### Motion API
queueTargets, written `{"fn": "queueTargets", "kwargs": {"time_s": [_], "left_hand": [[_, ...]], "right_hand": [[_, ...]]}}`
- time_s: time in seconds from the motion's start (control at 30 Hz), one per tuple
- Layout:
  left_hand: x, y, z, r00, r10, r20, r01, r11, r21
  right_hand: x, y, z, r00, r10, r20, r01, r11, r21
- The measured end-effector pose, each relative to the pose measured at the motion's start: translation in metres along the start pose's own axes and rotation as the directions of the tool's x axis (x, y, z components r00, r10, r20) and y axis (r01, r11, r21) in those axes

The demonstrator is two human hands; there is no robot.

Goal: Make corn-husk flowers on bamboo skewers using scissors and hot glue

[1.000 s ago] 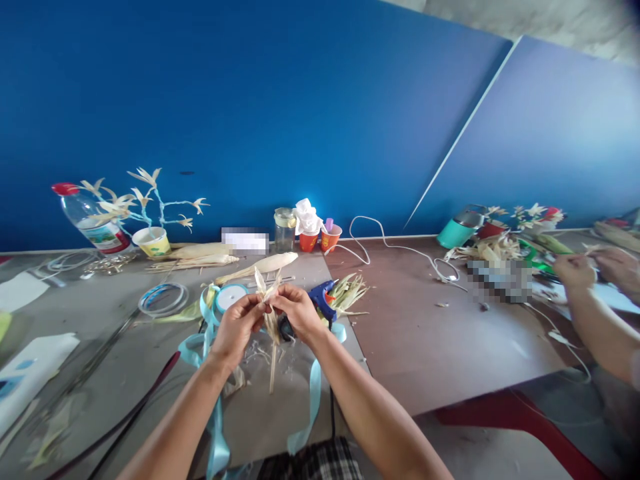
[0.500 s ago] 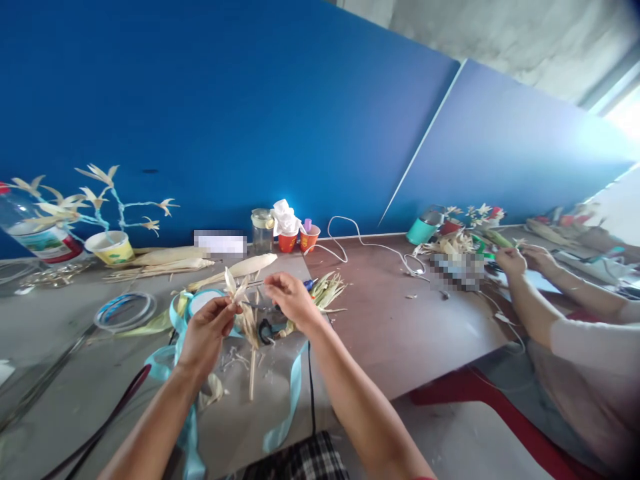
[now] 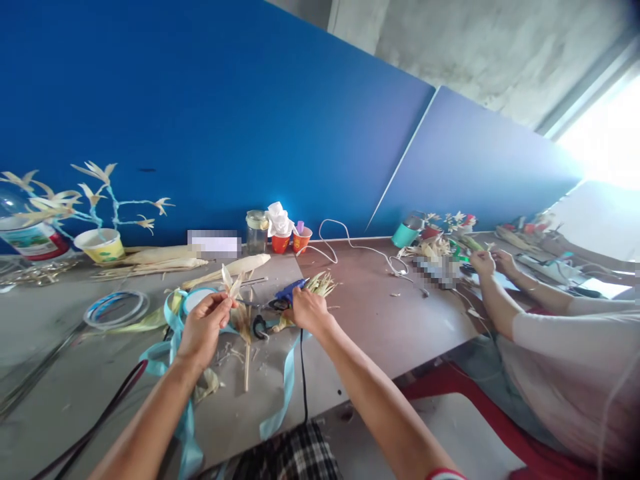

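My left hand (image 3: pixel 204 327) pinches a small corn-husk flower on a thin stick (image 3: pixel 239 315), holding it upright above the grey table (image 3: pixel 60 373). My right hand (image 3: pixel 306 310) has come down onto the blue glue gun (image 3: pixel 287 294) lying on the table, fingers curled over its rear; its black cord (image 3: pixel 303 373) runs toward me. A roll of light blue ribbon (image 3: pixel 195 299) lies just behind my left hand, with loose ribbon trailing off the table's front edge.
Corn husks (image 3: pixel 165 257), a husk-flower branch in a yellow cup (image 3: pixel 103 243), a bottle (image 3: pixel 30 237), a jar (image 3: pixel 257 231) and red cups (image 3: pixel 293 240) line the blue wall. Wire rings (image 3: pixel 116 308) lie left. Another person's arms (image 3: pixel 505 300) work at the brown table (image 3: pixel 400 320) to the right.
My right hand let go of the husk flower and dropped right onto the glue gun. My left hand kept the flower. The view swung to the right.
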State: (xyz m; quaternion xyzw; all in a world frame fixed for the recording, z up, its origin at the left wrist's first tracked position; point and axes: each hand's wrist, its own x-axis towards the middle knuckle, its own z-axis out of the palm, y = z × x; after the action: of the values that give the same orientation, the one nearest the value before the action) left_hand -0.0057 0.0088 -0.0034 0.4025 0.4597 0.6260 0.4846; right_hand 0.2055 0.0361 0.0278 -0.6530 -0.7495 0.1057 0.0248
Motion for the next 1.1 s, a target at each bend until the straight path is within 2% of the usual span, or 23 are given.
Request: {"fn": "queueTargets", "kwargs": {"time_s": [0.13, 0.23, 0.37, 0.5, 0.67, 0.73, 0.77, 0.8, 0.87, 0.93, 0.97, 1.03, 1.1], "left_hand": [[0.0, 0.0, -0.001, 1.0, 0.006, 0.009, -0.006, 0.999, -0.037], [0.0, 0.001, -0.001, 1.0, -0.006, 0.008, 0.007, 0.995, -0.095], [0.0, 0.002, 0.0, 0.999, -0.027, 0.021, 0.031, 0.98, -0.198], [0.0, 0.005, 0.002, 0.999, -0.038, 0.039, 0.047, 0.959, -0.279], [-0.002, 0.008, 0.003, 0.997, -0.065, 0.041, 0.075, 0.948, -0.308], [-0.003, 0.008, 0.003, 0.996, -0.074, 0.055, 0.088, 0.946, -0.312], [-0.004, 0.008, 0.003, 0.995, -0.077, 0.065, 0.094, 0.944, -0.316], [-0.004, 0.008, 0.003, 0.995, -0.081, 0.066, 0.098, 0.942, -0.322], [-0.003, 0.008, 0.002, 0.994, -0.095, 0.05, 0.107, 0.934, -0.342], [-0.002, 0.007, 0.001, 0.994, -0.108, 0.03, 0.112, 0.924, -0.366], [-0.001, 0.007, 0.0, 0.994, -0.109, 0.024, 0.11, 0.92, -0.375], [0.0, 0.008, -0.002, 0.995, -0.101, 0.025, 0.103, 0.918, -0.383], [0.001, 0.008, -0.003, 0.995, -0.096, 0.023, 0.098, 0.921, -0.377]], "right_hand": [[0.003, 0.001, -0.001, 0.999, 0.043, 0.033, -0.043, 0.999, 0.013], [0.0, 0.007, 0.0, 0.999, 0.046, -0.013, -0.045, 0.998, 0.051], [-0.008, 0.019, 0.003, 0.986, 0.038, -0.162, -0.012, 0.987, 0.16], [-0.01, 0.033, 0.0, 0.948, 0.047, -0.315, 0.044, 0.96, 0.277], [-0.006, 0.041, -0.001, 0.897, 0.061, -0.439, 0.178, 0.858, 0.483], [-0.003, 0.04, 0.001, 0.885, 0.117, -0.451, 0.219, 0.75, 0.624], [-0.002, 0.039, 0.002, 0.888, 0.144, -0.438, 0.244, 0.659, 0.711], [-0.001, 0.037, 0.003, 0.896, 0.162, -0.414, 0.274, 0.534, 0.8], [0.0, 0.033, 0.001, 0.922, 0.159, -0.354, 0.319, 0.209, 0.925], [0.0, 0.027, -0.004, 0.942, 0.136, -0.307, 0.321, -0.095, 0.942], [0.0, 0.025, -0.008, 0.948, 0.126, -0.292, 0.312, -0.194, 0.93], [0.0, 0.022, -0.014, 0.957, 0.095, -0.274, 0.289, -0.295, 0.911], [0.0, 0.022, -0.018, 0.963, 0.041, -0.265, 0.264, -0.307, 0.914]]}}
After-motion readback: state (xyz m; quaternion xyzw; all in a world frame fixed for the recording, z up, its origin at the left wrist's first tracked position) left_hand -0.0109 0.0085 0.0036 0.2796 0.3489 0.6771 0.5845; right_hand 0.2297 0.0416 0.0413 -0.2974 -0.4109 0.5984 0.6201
